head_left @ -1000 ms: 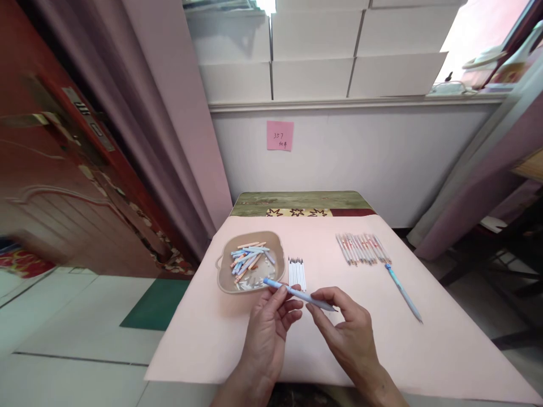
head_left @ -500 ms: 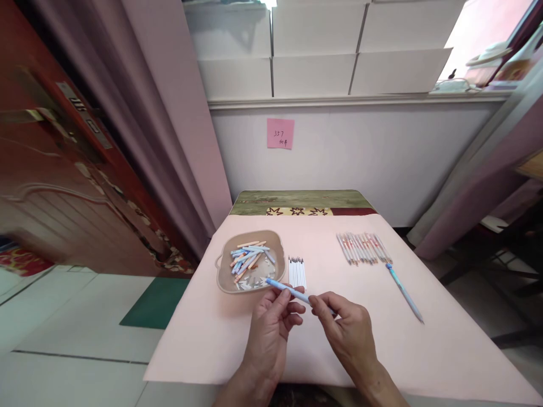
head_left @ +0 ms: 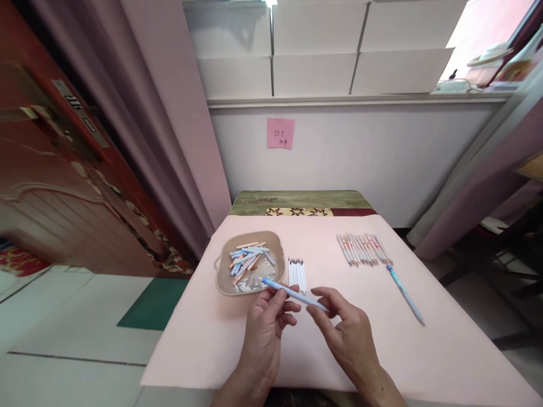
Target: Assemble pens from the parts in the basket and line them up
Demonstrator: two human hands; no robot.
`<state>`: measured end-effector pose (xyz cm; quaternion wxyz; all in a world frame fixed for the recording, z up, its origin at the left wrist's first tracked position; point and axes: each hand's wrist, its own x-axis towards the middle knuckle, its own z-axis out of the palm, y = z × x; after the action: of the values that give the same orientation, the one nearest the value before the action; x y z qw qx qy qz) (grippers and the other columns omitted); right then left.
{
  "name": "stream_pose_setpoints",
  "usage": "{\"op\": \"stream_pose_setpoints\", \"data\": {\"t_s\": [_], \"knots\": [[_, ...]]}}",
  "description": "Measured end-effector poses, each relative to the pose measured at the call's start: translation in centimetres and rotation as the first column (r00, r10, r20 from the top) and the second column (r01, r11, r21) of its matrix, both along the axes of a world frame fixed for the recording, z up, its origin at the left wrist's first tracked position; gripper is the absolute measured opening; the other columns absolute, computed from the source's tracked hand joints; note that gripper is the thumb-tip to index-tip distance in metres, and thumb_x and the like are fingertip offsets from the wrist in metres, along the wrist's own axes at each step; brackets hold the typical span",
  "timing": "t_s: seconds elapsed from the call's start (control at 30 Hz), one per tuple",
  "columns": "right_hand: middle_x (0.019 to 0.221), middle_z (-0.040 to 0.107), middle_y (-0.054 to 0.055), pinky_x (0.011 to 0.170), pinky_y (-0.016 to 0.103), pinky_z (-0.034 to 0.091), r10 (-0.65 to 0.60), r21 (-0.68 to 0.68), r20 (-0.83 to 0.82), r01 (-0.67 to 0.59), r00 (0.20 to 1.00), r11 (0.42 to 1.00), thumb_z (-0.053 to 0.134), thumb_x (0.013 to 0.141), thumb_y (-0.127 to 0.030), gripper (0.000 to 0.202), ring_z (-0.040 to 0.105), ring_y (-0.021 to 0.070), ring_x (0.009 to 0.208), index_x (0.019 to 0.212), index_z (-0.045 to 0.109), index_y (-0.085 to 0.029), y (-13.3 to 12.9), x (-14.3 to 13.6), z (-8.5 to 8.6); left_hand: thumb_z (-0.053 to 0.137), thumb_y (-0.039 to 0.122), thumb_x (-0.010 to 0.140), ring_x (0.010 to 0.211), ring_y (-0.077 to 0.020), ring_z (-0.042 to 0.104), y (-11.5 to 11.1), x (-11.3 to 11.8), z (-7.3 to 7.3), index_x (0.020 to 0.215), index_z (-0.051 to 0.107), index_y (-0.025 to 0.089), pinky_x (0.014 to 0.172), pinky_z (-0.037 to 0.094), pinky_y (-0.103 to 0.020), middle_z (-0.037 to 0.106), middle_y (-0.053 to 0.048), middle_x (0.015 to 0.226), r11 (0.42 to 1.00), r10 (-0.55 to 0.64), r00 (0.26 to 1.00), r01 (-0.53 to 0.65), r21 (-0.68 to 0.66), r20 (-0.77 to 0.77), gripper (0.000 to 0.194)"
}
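Note:
My left hand [head_left: 265, 328] pinches a light blue pen barrel [head_left: 297, 294] between thumb and fingers, low over the table. The pen slants, its narrow tip towards my right hand [head_left: 352, 330]. That hand has its thumb and forefinger spread around the tip; whether the thumb touches it I cannot tell. Just beyond the pen lies a row of thin white refills [head_left: 297, 276] with dark ends. To the left stands a beige basin [head_left: 219, 277] holding several blue and orange pen barrels [head_left: 250, 257] and small clear bits [head_left: 250, 284].
A row of clear-looking pens [head_left: 363, 250] lies at the right on the pink-covered table [head_left: 339, 362]. Closer to me lies a single blue pen [head_left: 406, 297]. A pink note [head_left: 280, 133] is stuck on the wall behind. A red door [head_left: 51, 169] is at the left.
My right thumb and fingers have opened and come off the pen's tip end. The pen and my left hand have shifted slightly left.

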<state>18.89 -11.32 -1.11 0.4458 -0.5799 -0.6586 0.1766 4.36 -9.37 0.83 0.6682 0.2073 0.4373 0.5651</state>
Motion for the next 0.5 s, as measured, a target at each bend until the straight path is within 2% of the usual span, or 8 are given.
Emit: {"op": "stream_pose_setpoints", "data": {"t_s": [0.03,0.1,0.17,0.3,0.43,0.5], "knots": [[0.066,0.064,-0.002,0.055,0.02,0.046,-0.005,0.022,0.002,0.005,1.0,1.0,0.059,0.084,-0.041,0.022,0.059,0.0123,0.055,0.093,0.061,-0.021,0.01,-0.03,0.01,0.074,0.022,0.071,0.06,-0.0098,0.061,0.0,-0.03,-0.03,0.088,0.065,0.01,0.046,0.046,-0.017,0.071,-0.014,0.095,1.0,-0.001,1.0,0.001,0.005,-0.006,0.023],[0.066,0.063,-0.001,0.056,0.02,0.046,-0.006,0.043,0.007,0.006,1.0,0.999,0.06,0.083,-0.039,0.019,0.059,0.0125,0.056,0.087,0.059,-0.021,-0.02,-0.14,0.04,0.074,0.023,0.072,0.06,-0.0098,0.061,-0.02,-0.08,-0.1,0.088,0.065,0.009,0.047,0.046,-0.017,0.07,-0.014,0.096,1.0,-0.003,1.0,0.003,0.011,-0.023,0.023],[0.062,0.062,-0.002,0.051,0.019,0.043,0.01,0.01,0.017,-0.01,1.0,1.0,0.055,0.087,-0.039,0.02,0.056,0.0115,0.052,0.077,0.058,-0.021,-0.11,-0.24,0.02,0.073,0.024,0.073,0.06,-0.0097,0.061,-0.03,-0.08,-0.2,0.089,0.065,0.009,0.047,0.046,-0.017,0.07,-0.015,0.098,1.0,-0.011,0.999,0.011,0.016,-0.035,0.023],[0.051,0.058,-0.004,0.045,0.019,0.037,0.023,-0.06,0.047,-0.02,0.999,0.998,0.045,0.093,-0.04,0.034,0.051,0.0096,0.042,0.069,0.06,-0.022,-0.32,-0.27,-0.24,0.072,0.027,0.074,0.061,-0.0105,0.062,-0.02,-0.01,-0.46,0.089,0.065,0.009,0.047,0.046,-0.018,0.07,-0.016,0.1,1.0,-0.015,0.998,0.016,0.025,-0.056,0.025],[0.064,0.064,-0.002,0.053,0.019,0.043,0.016,-0.021,0.031,-0.015,0.999,1.0,0.056,0.087,-0.04,0.021,0.059,0.0119,0.053,0.092,0.064,-0.021,-0.31,-0.3,-0.41,0.074,0.028,0.072,0.061,-0.0102,0.061,-0.09,0.05,-0.67,0.087,0.065,0.01,0.047,0.045,-0.018,0.07,-0.015,0.099,1.0,-0.005,0.999,0.006,0.02,-0.051,0.026],[0.07,0.065,-0.001,0.057,0.02,0.046,0.024,0.005,0.018,-0.024,1.0,1.0,0.059,0.085,-0.038,0.019,0.06,0.0127,0.058,0.094,0.062,-0.021,-0.26,-0.36,-0.44,0.075,0.029,0.071,0.06,-0.0103,0.061,-0.17,0.11,-0.78,0.086,0.064,0.01,0.047,0.044,-0.019,0.07,-0.014,0.098,1.0,-0.003,0.999,0.004,0.015,-0.039,0.026]]}}
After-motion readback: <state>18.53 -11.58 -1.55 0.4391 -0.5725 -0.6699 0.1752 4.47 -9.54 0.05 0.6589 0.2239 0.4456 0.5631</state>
